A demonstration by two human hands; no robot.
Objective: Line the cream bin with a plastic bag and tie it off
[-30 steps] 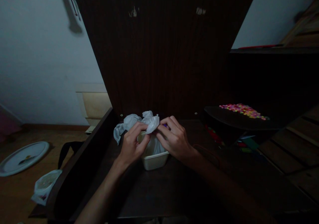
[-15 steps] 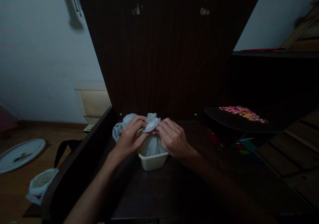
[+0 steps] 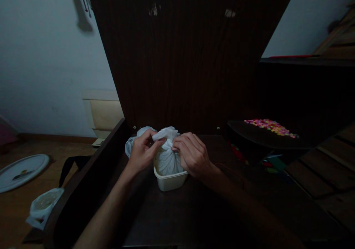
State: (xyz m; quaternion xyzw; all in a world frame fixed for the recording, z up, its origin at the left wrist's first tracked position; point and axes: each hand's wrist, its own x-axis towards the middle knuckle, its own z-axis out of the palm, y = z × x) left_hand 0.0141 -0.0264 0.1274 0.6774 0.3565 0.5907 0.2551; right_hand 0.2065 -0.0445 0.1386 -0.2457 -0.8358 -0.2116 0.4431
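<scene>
A white plastic bag [image 3: 168, 161], its neck gathered and twisted, sits inside a cream rectangular basket [image 3: 172, 182] on the dark wooden surface. My left hand [image 3: 142, 150] pinches the loose top of the bag between thumb and fingers, on the left side. On the right, my right hand [image 3: 191, 152] has its fingertips closed on the twisted neck. Behind my left hand lies another crumpled, translucent plastic bag [image 3: 129, 145], partly hidden by that hand.
A dark upright panel [image 3: 177, 64] rises behind the basket. Small pink and yellow pieces [image 3: 271, 126] lie on a corner shelf at right. On the floor at left are a white oval lid [image 3: 23, 171] and a plastic bag [image 3: 46, 204].
My left hand has drawn slightly left and pulls the bag's top that way. The gathered neck, hidden between the hands before, now shows. My right hand has barely moved.
</scene>
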